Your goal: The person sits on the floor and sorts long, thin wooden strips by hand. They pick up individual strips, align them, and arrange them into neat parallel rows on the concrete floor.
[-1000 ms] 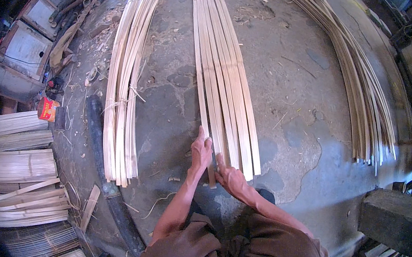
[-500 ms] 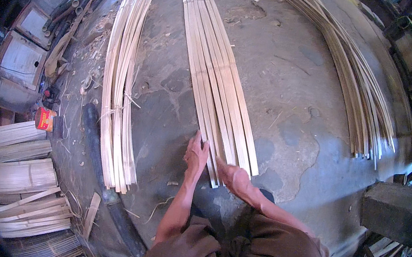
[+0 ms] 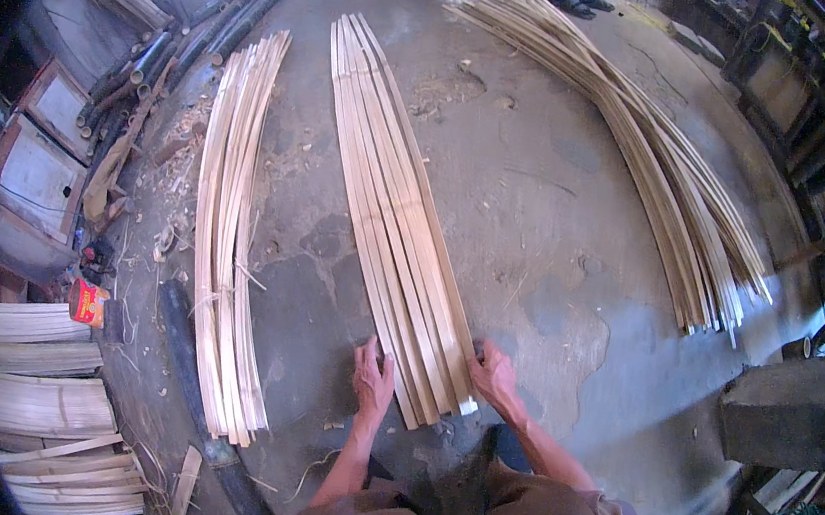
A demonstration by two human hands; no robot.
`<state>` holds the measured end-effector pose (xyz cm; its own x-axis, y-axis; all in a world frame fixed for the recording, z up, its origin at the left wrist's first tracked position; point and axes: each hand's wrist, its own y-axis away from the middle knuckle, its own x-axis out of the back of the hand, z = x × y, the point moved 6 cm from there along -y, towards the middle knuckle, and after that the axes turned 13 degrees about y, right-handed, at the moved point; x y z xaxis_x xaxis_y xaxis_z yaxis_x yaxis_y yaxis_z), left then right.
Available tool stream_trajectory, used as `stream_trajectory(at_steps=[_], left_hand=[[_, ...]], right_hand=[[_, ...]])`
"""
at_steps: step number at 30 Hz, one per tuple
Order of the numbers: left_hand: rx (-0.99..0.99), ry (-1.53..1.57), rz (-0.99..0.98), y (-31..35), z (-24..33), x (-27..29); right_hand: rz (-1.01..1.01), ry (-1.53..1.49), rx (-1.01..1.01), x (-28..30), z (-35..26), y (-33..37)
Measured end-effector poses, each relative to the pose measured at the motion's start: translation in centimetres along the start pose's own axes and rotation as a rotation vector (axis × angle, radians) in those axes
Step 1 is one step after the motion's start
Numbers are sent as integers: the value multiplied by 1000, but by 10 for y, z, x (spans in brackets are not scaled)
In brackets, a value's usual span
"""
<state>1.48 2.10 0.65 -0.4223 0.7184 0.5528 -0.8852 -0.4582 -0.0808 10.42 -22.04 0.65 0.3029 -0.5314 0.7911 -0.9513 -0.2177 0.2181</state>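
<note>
A long row of pale, flat bamboo strips (image 3: 398, 221) lies on the floor in front of me, pointing away, with its near ends close to my knees. My left hand (image 3: 373, 382) is beside the row's left edge near that end, thumb and fingers apart, holding nothing. On the opposite side, my right hand (image 3: 495, 377) has its bent fingers and thumb at the outermost strip's edge. The strips lie side by side, and their near ends are slightly uneven. Part of the right hand's grip is hidden.
A tied bundle of strips (image 3: 225, 238) lies to the left, beside a dark pole (image 3: 184, 344). More strips (image 3: 643, 171) fan out at the right. Stacked slats (image 3: 35, 409) and a red-orange tin (image 3: 87, 303) stand far left. A concrete block (image 3: 799, 409) is at right; someone's feet (image 3: 572, 5) show at the back.
My right hand has moved from the near ends to the row's right edge. My left hand stays along the left side. The view has tilted up, bringing another person's feet into sight.
</note>
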Motion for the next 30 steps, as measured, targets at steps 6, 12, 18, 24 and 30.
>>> stream_trajectory(at_steps=[6,12,18,24,30], left_hand=[[37,21,2,2,-5,1],[-35,38,75,6,2,-1],[-36,27,74,5,0,-2],[-15,-20,68,6,9,-2],[-18,-36,80,5,10,3]], right_hand=[[-45,-469,-195,11,1,-3],[136,-371,-132,12,1,3],[49,-435,-204,3,14,-5],[83,-336,-220,7,26,-6],[205,145,188,25,-24,-2]])
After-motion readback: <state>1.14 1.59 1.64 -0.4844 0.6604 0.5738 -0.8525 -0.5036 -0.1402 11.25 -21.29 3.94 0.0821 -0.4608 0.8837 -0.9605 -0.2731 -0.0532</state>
